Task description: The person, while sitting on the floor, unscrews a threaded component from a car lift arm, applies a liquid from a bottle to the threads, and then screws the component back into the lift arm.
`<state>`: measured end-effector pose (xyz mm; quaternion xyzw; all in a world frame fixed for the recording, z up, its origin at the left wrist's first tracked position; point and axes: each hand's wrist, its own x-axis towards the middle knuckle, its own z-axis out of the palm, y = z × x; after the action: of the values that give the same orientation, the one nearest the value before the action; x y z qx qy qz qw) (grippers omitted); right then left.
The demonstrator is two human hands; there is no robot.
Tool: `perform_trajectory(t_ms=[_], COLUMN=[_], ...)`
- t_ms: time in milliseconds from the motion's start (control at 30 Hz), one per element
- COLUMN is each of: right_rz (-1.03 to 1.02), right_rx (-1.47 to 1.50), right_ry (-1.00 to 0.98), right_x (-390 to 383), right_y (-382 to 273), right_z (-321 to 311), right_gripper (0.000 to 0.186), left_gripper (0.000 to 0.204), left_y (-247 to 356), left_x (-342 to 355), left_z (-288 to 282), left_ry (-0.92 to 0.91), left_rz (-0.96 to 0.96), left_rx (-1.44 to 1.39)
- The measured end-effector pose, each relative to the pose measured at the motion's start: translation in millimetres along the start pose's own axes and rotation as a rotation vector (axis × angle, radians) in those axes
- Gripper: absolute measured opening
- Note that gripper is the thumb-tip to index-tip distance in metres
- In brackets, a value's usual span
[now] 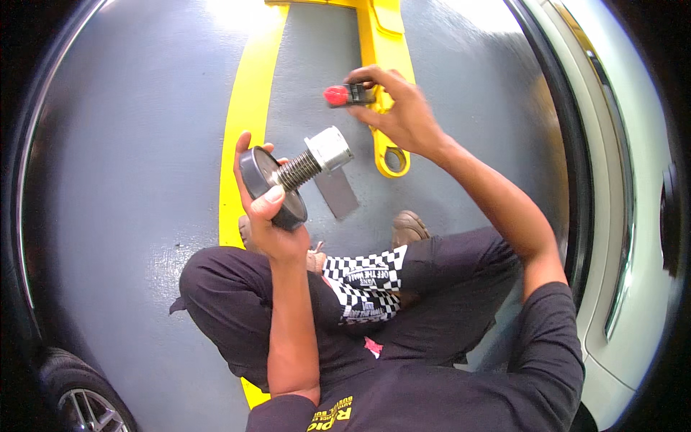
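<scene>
My left hand [284, 237] is wrapped round the black disc of a lift pad [294, 171], a round pad with a threaded metal stem and a silver collar at its end. The stem tilts up and to the right. Farther right, my right hand [407, 111] pinches a small black piece with a rounded red end [337, 95] between thumb and fingers; its exact kind does not show. That red end points left, above the collar and apart from it. Behind my right hand lies a yellow lift arm [381, 36] with a ring-shaped end [392, 164].
A flat dark grey rectangle [337, 194] lies on the grey floor beyond my crossed legs. A yellow painted strip [248, 93] runs along the floor at the left. A pale car body [633, 216] stands close at the right; a car wheel [86, 396] is at the lower left.
</scene>
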<state>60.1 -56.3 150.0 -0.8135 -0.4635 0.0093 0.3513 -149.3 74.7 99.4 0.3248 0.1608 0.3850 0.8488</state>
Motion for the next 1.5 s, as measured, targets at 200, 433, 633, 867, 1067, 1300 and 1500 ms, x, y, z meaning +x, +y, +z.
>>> perform_trajectory(t_ms=[200,433,633,867,1067,1300,1500], right_rz=[-0.059,-0.180,-0.221,-0.279,-0.284,-0.283,-0.267], right_rx=[-0.214,-0.417,-0.425,-0.499,-0.533,-0.521,-0.531], right_ry=[0.289,0.353,0.334,0.290,0.281,0.311,0.319], right_x=[-100,-136,-133,-134,-129,-130,-132], right_y=[-38,-30,-24,-17,-19,-19,-17], right_z=[-70,-81,-75,-68,-66,-62,-63], right_gripper=[0.050,0.049,0.043,0.047,0.048,0.039,0.041], left_gripper=[0.106,0.109,0.104,0.107,0.111,0.111,0.111], left_y=[0,-8,-14,-11,-11,-8,-10], left_x=[-21,-41,-38,-40,-40,-42,-43], left_z=[21,21,19,25,25,28,26], left_ry=[-0.136,-0.185,-0.156,-0.143,-0.115,-0.083,-0.087], left_rz=[-0.098,-0.200,-0.192,-0.176,-0.175,-0.216,-0.219], left_rx=[0.235,0.406,0.345,0.371,0.383,0.335,0.358])
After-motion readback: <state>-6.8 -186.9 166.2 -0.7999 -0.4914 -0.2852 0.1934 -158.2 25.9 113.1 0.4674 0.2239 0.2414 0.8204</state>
